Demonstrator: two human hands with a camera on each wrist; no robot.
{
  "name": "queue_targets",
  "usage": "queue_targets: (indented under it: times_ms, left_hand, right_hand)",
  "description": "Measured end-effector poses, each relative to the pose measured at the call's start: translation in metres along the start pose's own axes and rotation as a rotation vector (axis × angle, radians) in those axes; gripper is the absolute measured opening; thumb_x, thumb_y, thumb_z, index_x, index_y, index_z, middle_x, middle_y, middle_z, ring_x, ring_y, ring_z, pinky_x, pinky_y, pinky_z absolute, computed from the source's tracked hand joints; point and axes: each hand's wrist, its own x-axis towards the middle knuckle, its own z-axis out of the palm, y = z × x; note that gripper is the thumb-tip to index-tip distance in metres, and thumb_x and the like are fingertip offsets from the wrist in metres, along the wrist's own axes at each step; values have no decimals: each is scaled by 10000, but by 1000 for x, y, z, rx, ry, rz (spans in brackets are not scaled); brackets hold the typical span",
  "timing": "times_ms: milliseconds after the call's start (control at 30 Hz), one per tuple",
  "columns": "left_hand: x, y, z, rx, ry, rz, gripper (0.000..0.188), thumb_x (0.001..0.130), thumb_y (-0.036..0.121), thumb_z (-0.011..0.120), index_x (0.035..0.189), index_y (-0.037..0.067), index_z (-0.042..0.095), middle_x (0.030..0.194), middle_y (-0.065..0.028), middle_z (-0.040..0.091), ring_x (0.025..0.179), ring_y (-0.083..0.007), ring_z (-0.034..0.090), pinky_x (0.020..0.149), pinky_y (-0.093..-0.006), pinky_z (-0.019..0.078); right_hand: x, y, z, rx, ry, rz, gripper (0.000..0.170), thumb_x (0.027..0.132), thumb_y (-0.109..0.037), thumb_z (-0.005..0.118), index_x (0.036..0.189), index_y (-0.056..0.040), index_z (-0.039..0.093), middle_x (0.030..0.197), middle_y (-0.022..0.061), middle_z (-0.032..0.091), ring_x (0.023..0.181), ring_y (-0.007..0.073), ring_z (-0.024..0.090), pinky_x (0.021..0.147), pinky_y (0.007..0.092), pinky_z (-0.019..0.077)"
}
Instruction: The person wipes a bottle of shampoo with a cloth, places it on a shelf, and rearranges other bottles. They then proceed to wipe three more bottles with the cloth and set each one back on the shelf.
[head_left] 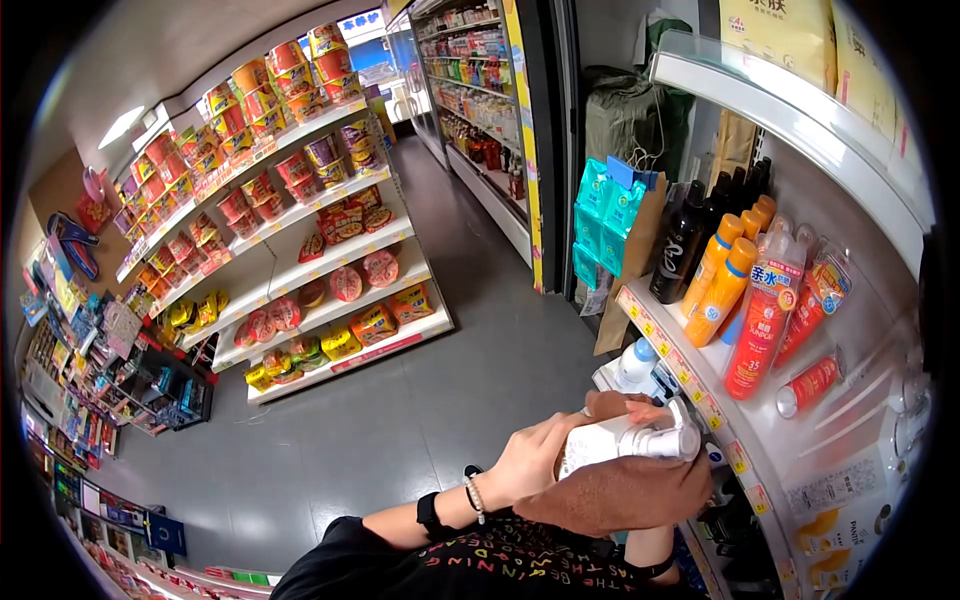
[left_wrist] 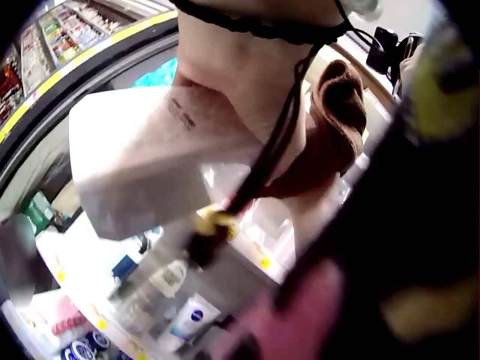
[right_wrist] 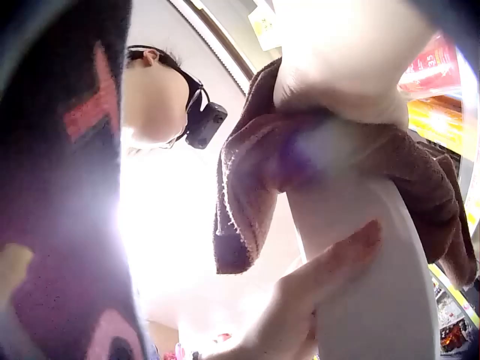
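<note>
In the head view a white pump bottle (head_left: 600,445) lies tilted, its clear-capped pump towards the right. My left hand (head_left: 533,458) grips its body; in the right wrist view the left thumb lies along the bottle (right_wrist: 375,277). A brown cloth (head_left: 600,495) wraps round the pump end, and my right hand (right_wrist: 345,75) holds it against the bottle. Most right-hand fingers are hidden by the cloth. The left wrist view shows the bottle's base (left_wrist: 127,172) pointing left and the cloth (left_wrist: 334,127) beyond my left hand (left_wrist: 240,75).
On the shelf (head_left: 690,390) at the right stand orange bottles (head_left: 722,290), a red spray can (head_left: 765,330) and black bottles. Teal packets (head_left: 605,215) hang at its end. A rack of instant noodles (head_left: 270,270) stands across the grey floor (head_left: 400,440), with a fridge behind it.
</note>
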Motion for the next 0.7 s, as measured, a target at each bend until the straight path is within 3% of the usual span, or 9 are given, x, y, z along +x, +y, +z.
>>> queue_targets:
  times_ms: [33, 67, 167, 200, 233, 300, 433, 633, 700]
  left_hand:
    - [2, 2, -6, -30, -45, 16, 754, 594, 248, 777, 1224, 15, 432, 1053, -175, 595, 915, -354, 607, 765, -384, 496]
    - [4, 4, -13, -60, -90, 34, 770, 565, 256, 789, 1207, 12, 440, 1004, -167, 613, 861, -348, 625, 726, -386, 505]
    - [14, 9, -36, -412, -385, 5, 811, 567, 324, 819, 1207, 7, 435, 900, -143, 620, 794, -291, 646, 672, -349, 499]
    - [16, 3, -34, -466, -452, 130, 839, 579, 353, 820, 1232, 10, 421, 952, -128, 621, 874, -242, 634, 741, -328, 477]
    - [11, -8, -30, -526, -592, 71, 937, 566, 347, 827, 1314, 11, 372, 1131, -136, 571, 1060, -227, 553, 887, -314, 415]
    - [10, -11, -23, -906, -803, -96, 1022, 564, 342, 825, 1382, 12, 308, 1301, -150, 453, 1212, -241, 429, 996, -314, 325]
    - [6, -31, -5, -1255, -1000, -306, 1101, 555, 293, 823, 1402, -52, 209, 1344, -170, 396, 1241, -243, 394, 1027, -319, 295]
    - [4, -23, -6, -1183, -890, -365, 1054, 600, 317, 815, 1392, -54, 227, 1359, -156, 385, 1247, -202, 386, 1015, -296, 314]
    - [5, -16, -11, -904, -550, -288, 1008, 622, 383, 809, 1378, -29, 284, 1352, -137, 404, 1230, -209, 412, 1007, -316, 334]
  right_hand:
    - [-2, 1, -1, 68, -30, 22, 281, 899, -258, 510, 731, -39, 565, 653, 98, 595, 562, 273, 588, 478, 364, 455]
    - [8, 27, 3, 603, -479, -170, 211, 844, -238, 612, 803, -40, 550, 712, 74, 618, 625, 249, 600, 529, 347, 480]
    - [8, 24, -4, 37, -108, -424, 267, 790, -232, 675, 864, -32, 514, 767, 51, 618, 677, 228, 601, 619, 336, 500]
    - [16, 32, -17, 168, -355, -428, 314, 790, -255, 680, 884, -24, 489, 808, 61, 599, 709, 230, 591, 659, 365, 503]
    - [7, 42, -17, 69, -280, -444, 349, 807, -304, 676, 878, -18, 489, 860, 77, 584, 749, 230, 587, 666, 383, 502]
    - [-10, 50, -13, 136, -287, -300, 307, 913, -273, 529, 1013, 17, 555, 964, 147, 618, 866, 304, 614, 737, 417, 498]
    - [-30, 63, -12, 372, -364, 126, 318, 911, -290, 531, 1031, 5, 525, 1024, 150, 591, 900, 297, 601, 788, 410, 489]
    - [-25, 105, 9, 429, -683, -263, 297, 888, -283, 573, 967, -10, 486, 950, 119, 602, 863, 262, 602, 841, 381, 474]
    - [-39, 120, 33, 926, -956, 131, 385, 925, -379, 437, 941, -3, 515, 925, 99, 659, 860, 188, 630, 774, 335, 503]
